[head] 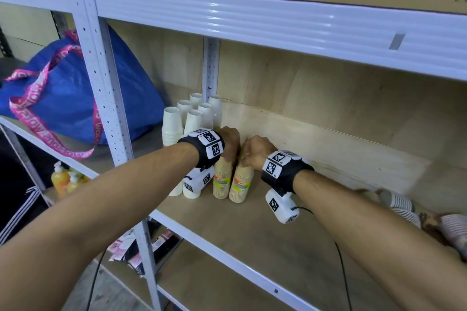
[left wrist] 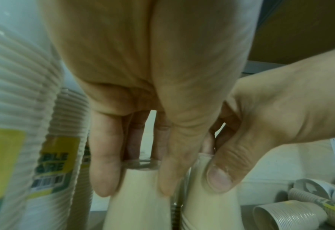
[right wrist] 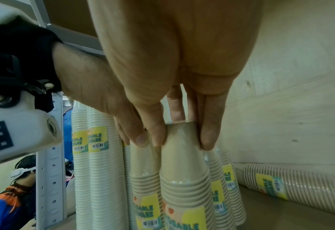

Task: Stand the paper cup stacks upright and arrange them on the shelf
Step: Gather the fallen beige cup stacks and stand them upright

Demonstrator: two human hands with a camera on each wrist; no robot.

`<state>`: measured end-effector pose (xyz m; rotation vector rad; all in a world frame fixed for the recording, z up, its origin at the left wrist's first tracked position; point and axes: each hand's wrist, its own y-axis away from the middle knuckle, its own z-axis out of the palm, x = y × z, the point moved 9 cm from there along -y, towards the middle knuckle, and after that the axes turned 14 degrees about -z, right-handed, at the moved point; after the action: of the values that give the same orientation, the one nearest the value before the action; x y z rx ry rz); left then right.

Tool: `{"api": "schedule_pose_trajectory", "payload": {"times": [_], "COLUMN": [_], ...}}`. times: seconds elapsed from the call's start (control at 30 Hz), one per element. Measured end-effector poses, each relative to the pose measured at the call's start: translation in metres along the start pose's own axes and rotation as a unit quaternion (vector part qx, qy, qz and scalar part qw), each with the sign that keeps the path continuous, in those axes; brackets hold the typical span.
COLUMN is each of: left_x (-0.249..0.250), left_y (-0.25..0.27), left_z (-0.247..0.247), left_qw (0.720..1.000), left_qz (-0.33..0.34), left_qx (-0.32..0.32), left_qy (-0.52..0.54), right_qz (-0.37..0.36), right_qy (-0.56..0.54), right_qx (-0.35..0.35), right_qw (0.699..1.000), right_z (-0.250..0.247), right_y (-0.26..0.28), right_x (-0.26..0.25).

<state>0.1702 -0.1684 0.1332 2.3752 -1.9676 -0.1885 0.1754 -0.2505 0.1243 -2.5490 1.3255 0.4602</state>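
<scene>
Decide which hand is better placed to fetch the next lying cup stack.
Right, probably. The right hand is nearer the lying stacks at the shelf's right end; the left hand sits beside the standing white stacks.

Left of the left hand, white cup stacks stand packed tight against the rear upright post, no gap to slip through there. Between the hands, two brown cup stacks stand touching. Right of the right hand, bare shelf board runs wide open toward the front edge. Farther right, toppled cup stacks lie across the board. Overhead, the upper shelf beam caps the opening.
</scene>
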Motion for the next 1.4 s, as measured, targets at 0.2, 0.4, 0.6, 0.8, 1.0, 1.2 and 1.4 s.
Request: {"api": "schedule_pose_trajectory", "payload": {"times": [0.2,0.4,0.6,0.8,1.0,1.2,1.4], "left_x": [0.002,-0.005,-0.005,0.022,0.067,0.122,0.162], "left_y": [0.003,-0.003,-0.006,-0.010,-0.022,-0.041,-0.071], "left_z": [0.001,-0.006,-0.030,-0.067,-0.074,-0.051,-0.005], "left_qw": [1.000,1.000,0.999,0.993,0.987,0.988,0.989], "left_qz": [0.009,0.010,0.035,0.072,0.089,0.093,0.091], "left_qx": [-0.021,-0.009,0.009,0.054,0.043,-0.001,-0.038], "left_qy": [-0.008,0.022,0.020,0.074,0.128,0.123,0.108], "right_qz": [-0.019,-0.027,-0.013,0.046,0.115,0.161,0.182], "right_qy": [-0.001,-0.019,-0.024,0.011,0.013,0.014,0.027], "right_qx": [0.006,0.019,0.034,0.064,0.087,0.060,0.023], "right_qw": [1.000,0.999,0.999,0.997,0.990,0.985,0.983], "right_z": [0.006,0.002,-0.023,-0.062,-0.085,-0.082,-0.061], "right_y": [-0.001,-0.002,0.003,0.018,0.049,0.085,0.111], "right_x": [0.001,0.007,0.034,0.086,0.147,0.200,0.240]}}
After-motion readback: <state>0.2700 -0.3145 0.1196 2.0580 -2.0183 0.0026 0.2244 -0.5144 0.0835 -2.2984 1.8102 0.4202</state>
